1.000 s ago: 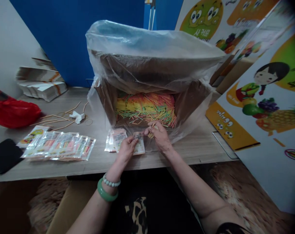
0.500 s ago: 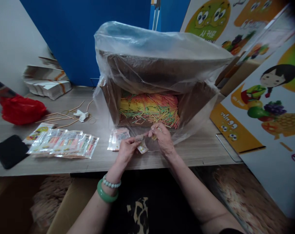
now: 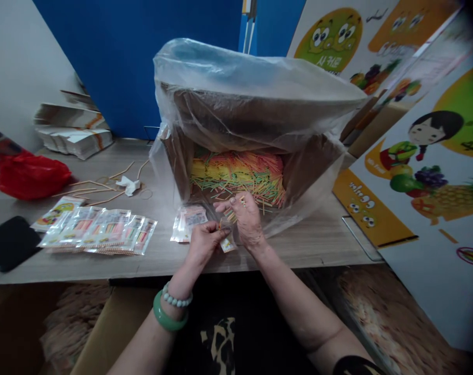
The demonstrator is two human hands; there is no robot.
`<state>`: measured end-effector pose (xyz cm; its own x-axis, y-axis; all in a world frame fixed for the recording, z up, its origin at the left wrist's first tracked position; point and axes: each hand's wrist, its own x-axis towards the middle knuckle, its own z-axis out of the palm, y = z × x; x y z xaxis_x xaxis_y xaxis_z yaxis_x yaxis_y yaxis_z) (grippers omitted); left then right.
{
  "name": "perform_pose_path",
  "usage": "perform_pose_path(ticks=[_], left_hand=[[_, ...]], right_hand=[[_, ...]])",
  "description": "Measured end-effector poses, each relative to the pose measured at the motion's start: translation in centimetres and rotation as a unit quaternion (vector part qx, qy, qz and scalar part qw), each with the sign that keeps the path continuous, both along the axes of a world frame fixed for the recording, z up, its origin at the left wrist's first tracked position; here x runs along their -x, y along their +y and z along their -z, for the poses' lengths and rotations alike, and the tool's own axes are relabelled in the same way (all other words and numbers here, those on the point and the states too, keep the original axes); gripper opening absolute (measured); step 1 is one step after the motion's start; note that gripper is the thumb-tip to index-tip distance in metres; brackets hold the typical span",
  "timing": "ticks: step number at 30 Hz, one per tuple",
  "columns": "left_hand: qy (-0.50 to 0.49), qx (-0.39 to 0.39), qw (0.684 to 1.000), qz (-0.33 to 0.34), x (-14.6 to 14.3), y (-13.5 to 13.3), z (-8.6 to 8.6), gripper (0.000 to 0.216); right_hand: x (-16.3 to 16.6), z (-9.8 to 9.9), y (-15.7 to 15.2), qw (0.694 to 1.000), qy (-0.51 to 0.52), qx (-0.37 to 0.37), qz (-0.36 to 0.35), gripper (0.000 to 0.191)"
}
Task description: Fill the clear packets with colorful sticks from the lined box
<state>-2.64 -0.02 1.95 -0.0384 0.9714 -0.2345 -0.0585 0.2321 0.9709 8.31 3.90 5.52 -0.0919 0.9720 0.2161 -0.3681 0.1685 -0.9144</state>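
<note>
My left hand pinches a small clear printed packet by its upper end, above the table's front part. Close beside it, my right hand curls around a few thin coloured sticks, which point toward the packet's mouth. Behind both hands, a cardboard box lies on its side, its open front facing me. Inside is a heap of pink, yellow and green sticks. Several flat packets rest in a small pile just left of my left hand.
Filled packets overlap at the left, by a black flat object. Behind them are rubber bands, a red plastic bag and stacked folded cartons. A clear plastic liner drapes the box. Large printed cartons stand right.
My right hand has turned and opened a little, with its fingers now stretched over the packet and the sticks showing in its palm. My left hand keeps its pinch on the packet.
</note>
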Motion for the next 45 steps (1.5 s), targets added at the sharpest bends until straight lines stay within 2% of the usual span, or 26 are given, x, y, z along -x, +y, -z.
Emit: perform_pose_path(ticks=[6,14,19,25,33,39,45], left_hand=[[-0.055,0.013,0.998,0.020,0.2,-0.2,0.0,0.030],[-0.039,0.025,0.998,0.048,0.1,-0.3,0.5,0.031],[-0.069,0.027,0.996,0.043,0.1,-0.3,0.9,0.030],[-0.087,0.028,0.995,0.027,0.1,-0.4,0.6,0.030],[-0.093,0.033,0.994,0.036,-0.1,-0.5,0.7,0.027],[-0.010,-0.033,0.999,0.031,0.1,-0.6,0.5,0.025],[0.087,-0.117,0.988,0.042,0.3,-0.2,1.4,0.016]], right_hand=[[-0.6,1.7,0.2,0.999,-0.023,0.026,-0.011,0.027],[-0.6,0.2,0.7,0.998,-0.036,-0.008,0.057,0.030],[0.1,0.7,0.1,0.996,-0.070,-0.027,0.056,0.028],[-0.5,1.7,-0.5,0.998,-0.060,0.028,0.020,0.032],[-1.6,1.2,-0.8,0.998,-0.033,0.046,0.008,0.029],[-1.6,1.5,-0.6,0.994,-0.078,0.069,-0.038,0.031],[-1.8,1.2,0.1,0.987,-0.096,0.108,-0.071,0.034]])
